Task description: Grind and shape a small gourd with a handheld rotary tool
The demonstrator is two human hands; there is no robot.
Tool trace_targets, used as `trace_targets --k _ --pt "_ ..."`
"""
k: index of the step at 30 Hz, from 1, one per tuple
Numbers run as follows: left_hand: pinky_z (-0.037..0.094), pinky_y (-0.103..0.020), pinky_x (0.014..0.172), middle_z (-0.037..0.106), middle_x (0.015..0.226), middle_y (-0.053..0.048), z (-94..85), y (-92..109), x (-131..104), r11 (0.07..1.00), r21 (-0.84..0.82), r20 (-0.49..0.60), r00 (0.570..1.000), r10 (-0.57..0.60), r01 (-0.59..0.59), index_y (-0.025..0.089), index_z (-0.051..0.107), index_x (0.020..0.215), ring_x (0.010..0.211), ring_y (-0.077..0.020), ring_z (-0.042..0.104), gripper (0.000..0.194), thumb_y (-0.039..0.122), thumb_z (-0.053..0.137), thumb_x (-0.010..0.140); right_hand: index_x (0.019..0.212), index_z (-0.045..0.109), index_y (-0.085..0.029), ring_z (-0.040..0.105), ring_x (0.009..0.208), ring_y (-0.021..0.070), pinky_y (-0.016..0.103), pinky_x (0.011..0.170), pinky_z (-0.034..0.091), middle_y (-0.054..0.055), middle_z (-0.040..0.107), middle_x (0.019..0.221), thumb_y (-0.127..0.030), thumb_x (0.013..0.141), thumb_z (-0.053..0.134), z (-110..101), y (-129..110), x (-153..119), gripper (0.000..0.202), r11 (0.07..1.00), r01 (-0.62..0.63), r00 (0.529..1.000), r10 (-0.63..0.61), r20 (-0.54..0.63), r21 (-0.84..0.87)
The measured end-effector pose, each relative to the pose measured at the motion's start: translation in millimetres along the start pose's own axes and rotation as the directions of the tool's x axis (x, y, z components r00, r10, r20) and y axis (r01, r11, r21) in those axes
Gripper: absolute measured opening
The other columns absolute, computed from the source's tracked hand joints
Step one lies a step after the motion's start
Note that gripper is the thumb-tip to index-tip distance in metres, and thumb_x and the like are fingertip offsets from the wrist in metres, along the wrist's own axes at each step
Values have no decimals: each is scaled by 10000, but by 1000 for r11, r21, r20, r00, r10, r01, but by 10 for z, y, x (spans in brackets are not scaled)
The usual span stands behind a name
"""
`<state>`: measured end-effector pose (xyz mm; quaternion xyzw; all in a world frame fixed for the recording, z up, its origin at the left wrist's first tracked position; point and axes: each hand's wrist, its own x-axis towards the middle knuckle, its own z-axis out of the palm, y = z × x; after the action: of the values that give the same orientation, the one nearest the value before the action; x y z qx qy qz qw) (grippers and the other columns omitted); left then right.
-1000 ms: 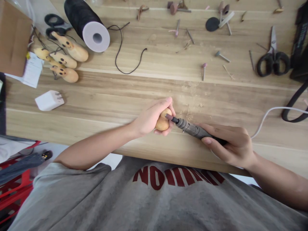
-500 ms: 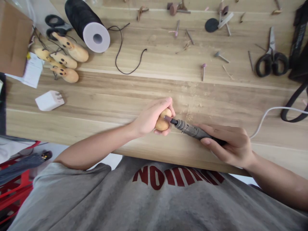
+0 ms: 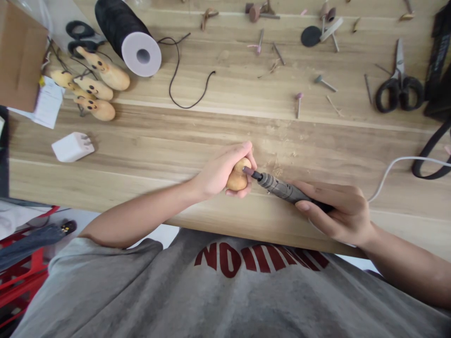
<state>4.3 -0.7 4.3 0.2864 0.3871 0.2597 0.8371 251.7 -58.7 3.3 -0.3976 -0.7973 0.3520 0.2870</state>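
Shifting slightly, the rotary tool (image 3: 280,188) points higher on the gourd (image 3: 236,181).

A craft workshop, I'd say. There's a rotary tool (image 3: 282,188), with grinding bits (image 3: 299,96) and dust (image 3: 276,168) across the desk (image 3: 151,136).

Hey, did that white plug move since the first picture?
No, the white plug hasn't visibly shifted any way: it's in the same spot below the smiley figures.

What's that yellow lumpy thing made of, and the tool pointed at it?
The lumpy thing may be dried gourd or wood: tan, smooth, slightly shiny. The tool seems metal in front, dull grey and ridged; its black back might be plastic.
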Motion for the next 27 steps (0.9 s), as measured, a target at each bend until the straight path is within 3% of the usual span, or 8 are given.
trace_targets --k 7,17,27 --pt "256 -145 283 489 469 52 16 15 8 1000 -16 -6 1000 -11 11 158 504 680 295 -83 491 425 439 449 995 1285 707 -255 679 565 141 235 489 533 22 756 748 -239 979 585 5 -14 -2 329 1000 -25 1000 25 -14 -17" --pt "250 -145 280 478 465 56 14 14 10 1000 -20 -2 1000 -15 15 157 499 674 292 -80 482 426 437 457 993 1293 703 -257 733 663 157 232 554 573 38 801 894 -226 967 601 -3 1 -14 343 1000 -10 1000 10 -8 -22" --pt "246 -145 277 479 462 51 28 36 11 999 -20 -20 999 -41 40 162 490 671 291 -85 486 434 450 455 994 1296 700 -278 712 606 157 242 512 561 24 789 837 -246 958 615 0 -2 -16 350 1000 -25 1000 25 -18 -10"
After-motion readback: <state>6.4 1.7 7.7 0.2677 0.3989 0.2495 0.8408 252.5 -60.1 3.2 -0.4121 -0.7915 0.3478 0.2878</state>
